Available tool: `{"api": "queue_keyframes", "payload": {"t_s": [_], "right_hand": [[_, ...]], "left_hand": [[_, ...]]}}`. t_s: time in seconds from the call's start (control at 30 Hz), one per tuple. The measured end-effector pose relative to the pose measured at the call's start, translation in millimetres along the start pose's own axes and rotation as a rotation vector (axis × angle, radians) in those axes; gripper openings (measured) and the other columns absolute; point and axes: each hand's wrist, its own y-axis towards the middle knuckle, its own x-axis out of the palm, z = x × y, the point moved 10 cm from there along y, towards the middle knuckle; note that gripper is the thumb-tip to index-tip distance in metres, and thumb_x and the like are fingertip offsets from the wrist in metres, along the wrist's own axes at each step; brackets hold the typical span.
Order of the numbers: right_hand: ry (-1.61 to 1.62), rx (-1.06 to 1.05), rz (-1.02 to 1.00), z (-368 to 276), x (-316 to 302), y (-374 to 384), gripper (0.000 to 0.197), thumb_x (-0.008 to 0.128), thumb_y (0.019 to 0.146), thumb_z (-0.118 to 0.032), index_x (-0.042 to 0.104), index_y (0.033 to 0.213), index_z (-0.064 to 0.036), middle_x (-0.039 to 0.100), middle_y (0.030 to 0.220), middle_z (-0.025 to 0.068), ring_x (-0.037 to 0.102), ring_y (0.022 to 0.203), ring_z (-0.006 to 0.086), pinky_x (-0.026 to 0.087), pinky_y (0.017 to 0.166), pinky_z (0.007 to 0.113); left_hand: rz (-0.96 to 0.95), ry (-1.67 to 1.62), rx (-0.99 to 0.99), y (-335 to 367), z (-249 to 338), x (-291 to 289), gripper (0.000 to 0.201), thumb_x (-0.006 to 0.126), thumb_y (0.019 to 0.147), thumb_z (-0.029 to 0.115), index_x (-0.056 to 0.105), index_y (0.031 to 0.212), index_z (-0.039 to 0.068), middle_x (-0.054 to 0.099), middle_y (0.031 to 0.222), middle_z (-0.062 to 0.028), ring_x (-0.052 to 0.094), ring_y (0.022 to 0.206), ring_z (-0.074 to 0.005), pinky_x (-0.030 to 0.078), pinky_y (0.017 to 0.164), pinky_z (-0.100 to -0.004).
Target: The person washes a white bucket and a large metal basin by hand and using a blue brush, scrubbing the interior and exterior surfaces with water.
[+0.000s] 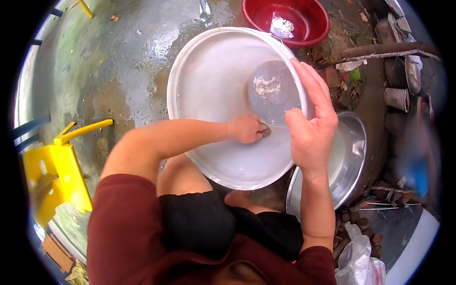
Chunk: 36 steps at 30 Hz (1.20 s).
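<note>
A large, round, pale metal basin (209, 80) is in front of my legs, tilted to the right. Cloudy water with a patch of white foam (267, 85) pools on its right side. Closed around a small brownish pad (265, 131), perhaps a scrubber, my left hand (247, 129) presses against the inside of the basin. The pad is mostly covered by the fingers. My right hand (313, 118) grips the basin's right rim, thumb on the inner side and fingers along the outside.
Beyond the basin stands a red plastic tub (311, 21). A silver metal basin (354, 142) sits to the right, partly behind my right forearm. A yellow plastic stool or chair (71, 166) is on the left of the wet floor (109, 61). Firewood (363, 223) and plastic bags (356, 254) lie lower right.
</note>
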Motion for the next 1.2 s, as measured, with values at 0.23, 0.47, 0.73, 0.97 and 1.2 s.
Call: {"api": "queue_keyframes", "payload": {"t_s": [0.23, 0.47, 0.73, 0.97, 1.2], "right_hand": [[0.026, -0.007, -0.011, -5, 4, 1, 0.055, 0.049, 0.064, 0.001, 0.059, 0.118, -0.0047, 0.051, 0.123, 0.0238, 0.051, 0.115, 0.0329, 0.037, 0.098, 0.035], [0.002, -0.016, 0.023, 0, -5, -4, 0.054, 0.049, 0.065, 0.000, 0.060, 0.117, -0.0063, 0.051, 0.124, 0.0234, 0.052, 0.115, 0.0327, 0.038, 0.097, 0.035], [-0.001, -0.008, 0.022, 2, -3, -2, 0.053, 0.050, 0.065, -0.001, 0.060, 0.117, -0.0064, 0.052, 0.123, 0.0223, 0.053, 0.113, 0.0330, 0.039, 0.096, 0.035], [0.010, -0.001, -0.002, -2, 1, 5, 0.053, 0.050, 0.065, -0.003, 0.060, 0.116, -0.0064, 0.052, 0.123, 0.0229, 0.053, 0.112, 0.0349, 0.040, 0.095, 0.037], [-0.011, -0.007, -0.001, 0, 0, 6, 0.053, 0.049, 0.064, -0.002, 0.060, 0.116, -0.0052, 0.052, 0.123, 0.0231, 0.053, 0.111, 0.0351, 0.040, 0.095, 0.036]], "left_hand": [[-0.356, 0.477, -0.183, -24, -31, -42, 0.035, 0.047, 0.087, 0.026, 0.055, 0.120, 0.021, 0.049, 0.124, -0.0077, 0.047, 0.111, -0.0298, 0.037, 0.096, -0.0424], [-0.133, 0.761, 0.028, -44, -29, -63, 0.033, 0.053, 0.084, 0.026, 0.053, 0.117, 0.020, 0.051, 0.110, -0.0062, 0.048, 0.103, -0.0284, 0.041, 0.084, -0.0418], [-0.163, 0.298, -0.243, -58, -5, -70, 0.040, 0.054, 0.084, 0.026, 0.049, 0.122, 0.015, 0.051, 0.108, -0.0135, 0.050, 0.102, -0.0315, 0.044, 0.084, -0.0424], [-0.112, 0.069, -0.192, -82, 35, -51, 0.048, 0.053, 0.086, 0.028, 0.042, 0.132, 0.022, 0.052, 0.104, -0.0176, 0.051, 0.097, -0.0351, 0.043, 0.088, -0.0440], [-0.151, 0.153, -0.287, -76, 20, -63, 0.037, 0.054, 0.082, 0.024, 0.055, 0.118, 0.014, 0.052, 0.105, -0.0157, 0.050, 0.102, -0.0306, 0.041, 0.088, -0.0399]]}}
